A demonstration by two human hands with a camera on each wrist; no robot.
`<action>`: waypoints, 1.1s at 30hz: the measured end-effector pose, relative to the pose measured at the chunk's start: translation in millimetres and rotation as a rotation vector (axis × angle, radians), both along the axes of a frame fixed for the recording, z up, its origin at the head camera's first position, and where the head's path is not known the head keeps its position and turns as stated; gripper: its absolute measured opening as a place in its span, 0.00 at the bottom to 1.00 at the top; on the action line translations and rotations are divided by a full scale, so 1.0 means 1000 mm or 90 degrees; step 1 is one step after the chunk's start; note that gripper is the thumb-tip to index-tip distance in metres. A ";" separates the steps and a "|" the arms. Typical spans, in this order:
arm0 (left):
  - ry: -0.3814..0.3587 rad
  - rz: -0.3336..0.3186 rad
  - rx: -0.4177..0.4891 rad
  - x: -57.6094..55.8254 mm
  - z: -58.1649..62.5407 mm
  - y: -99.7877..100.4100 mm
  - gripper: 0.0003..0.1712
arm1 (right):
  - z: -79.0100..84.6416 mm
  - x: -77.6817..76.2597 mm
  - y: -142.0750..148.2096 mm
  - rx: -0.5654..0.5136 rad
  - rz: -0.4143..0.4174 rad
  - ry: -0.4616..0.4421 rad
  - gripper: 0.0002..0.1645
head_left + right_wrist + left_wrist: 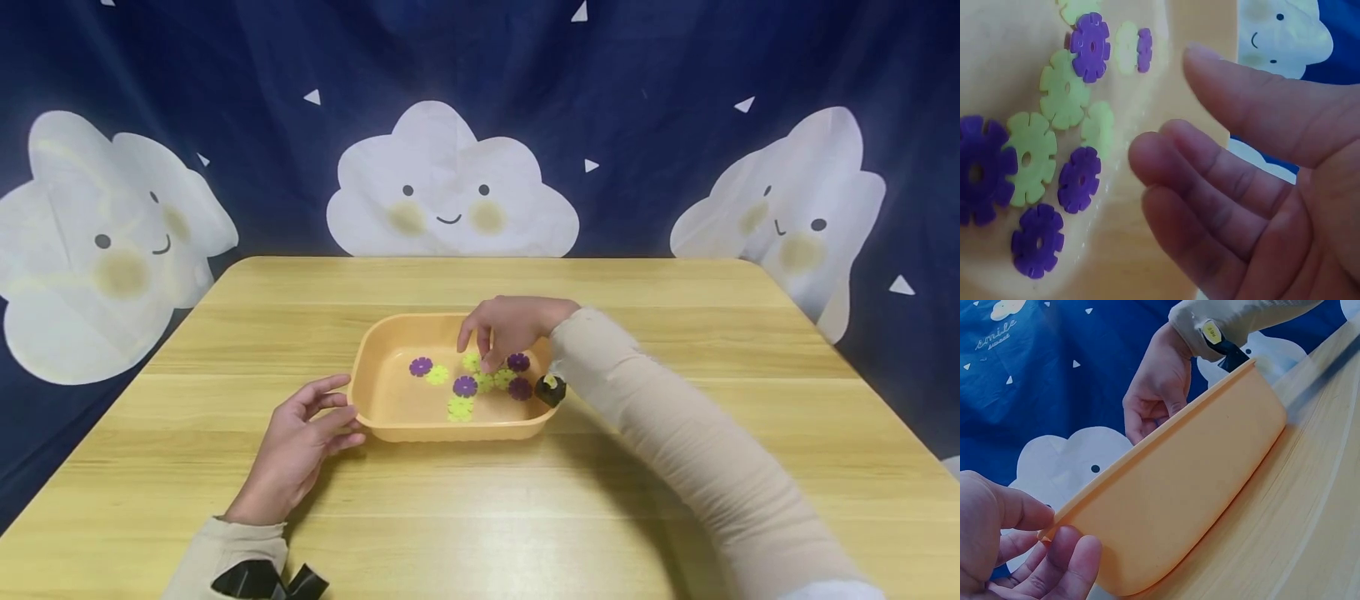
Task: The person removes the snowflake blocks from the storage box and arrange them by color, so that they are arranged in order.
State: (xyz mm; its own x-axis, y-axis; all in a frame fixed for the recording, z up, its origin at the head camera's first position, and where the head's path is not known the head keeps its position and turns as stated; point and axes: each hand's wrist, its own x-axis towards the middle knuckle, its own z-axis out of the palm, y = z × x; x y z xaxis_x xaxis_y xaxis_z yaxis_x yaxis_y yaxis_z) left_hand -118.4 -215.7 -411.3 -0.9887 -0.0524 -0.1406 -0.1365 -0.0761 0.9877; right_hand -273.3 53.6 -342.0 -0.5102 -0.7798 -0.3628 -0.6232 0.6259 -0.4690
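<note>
Here's the left hand (303, 433) at the left end of a pale orange, round-cornered plastic tray (461, 432), fingers bent and a little apart, lightly gripping the rim: thumb on the edge, other fingertips against the outer wall. Its forearm angles in from the lower left, in a beige fabric sleeve (232, 546) with a black strap (251, 579) around it.

And over on the other side, the right hand (513, 323) arches over the tray's right half! The long beige fabric right sleeve (697, 442) sweeps up from the lower right, the wrist turns in to the left, and the fingers dip down inside. The right wrist view gives it away: thumb well apart from the fingers, those fingers side by side and gently curved, nothing pinched between them. Under that wrist, a black device with a yellow label (551, 392).

Now the pieces! Purple notched flower-shaped discs (465, 387) and yellow-green notched flower-shaped discs (461, 408) lie on the tray floor, most gathered just below the right fingertips, with one purple and one yellow-green nearer the left. The tray sits on a light wood-grain table (465, 517).
</note>
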 end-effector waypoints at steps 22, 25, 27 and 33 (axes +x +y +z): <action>-0.001 0.004 0.002 0.001 0.001 0.000 0.29 | -0.026 0.005 -0.024 0.009 -0.001 -0.065 0.24; -0.001 0.003 0.001 0.001 0.001 0.000 0.29 | -0.027 0.006 -0.025 0.020 -0.007 -0.060 0.24; -0.001 0.002 0.002 0.001 0.000 0.000 0.30 | -0.027 0.006 -0.025 0.029 -0.015 -0.056 0.23; 0.000 0.001 0.002 0.000 0.000 0.000 0.30 | -0.029 0.006 -0.027 0.048 -0.038 -0.065 0.22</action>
State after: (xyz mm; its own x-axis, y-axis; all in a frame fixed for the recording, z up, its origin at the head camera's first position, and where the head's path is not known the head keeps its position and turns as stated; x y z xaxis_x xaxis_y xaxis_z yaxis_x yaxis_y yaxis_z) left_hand -118.3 -215.7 -411.3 -0.9885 -0.0538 -0.1411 -0.1366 -0.0797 0.9874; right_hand -267.1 26.2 -370.8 -0.5115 -0.7180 -0.4720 -0.5354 0.6960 -0.4785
